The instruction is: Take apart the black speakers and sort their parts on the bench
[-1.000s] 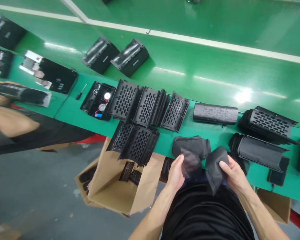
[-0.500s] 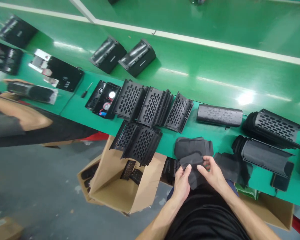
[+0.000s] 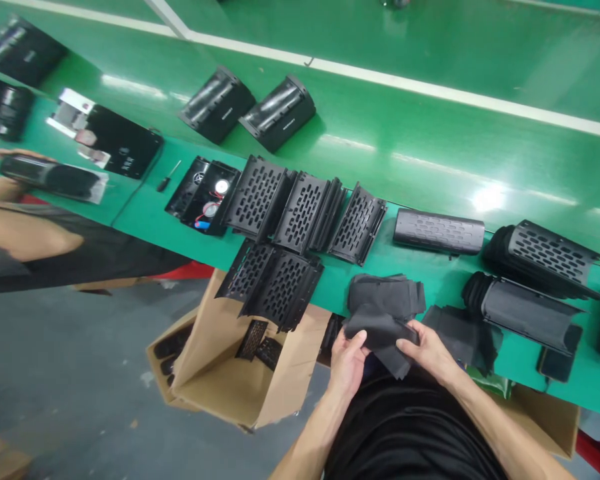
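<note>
Pinched between thumb and fingers, a thin black sheet (image 3: 380, 328) is held at its left end by my left hand (image 3: 349, 357) and at its right end by my right hand (image 3: 425, 347). More black sheets hang below it near my right hand. Just beyond, a stack of black sheets (image 3: 387, 293) lies on the green table (image 3: 330, 287). Further dark sheets (image 3: 463, 333) lie right of my right hand, partly over the table's near edge.
Perforated black covers (image 3: 285, 283) stand left, some overhanging an open cardboard box (image 3: 225, 387). A closed perforated casing (image 3: 437, 231), stacked covers (image 3: 555, 257) and a phone (image 3: 560, 357) are right. At far left, a person's arm (image 3: 30, 230) reaches to a black device (image 3: 50, 177).
My left hand has moved left and taken hold of the sheet's left end. The sheet is now stretched sideways between both hands. The view has shifted slightly.
</note>
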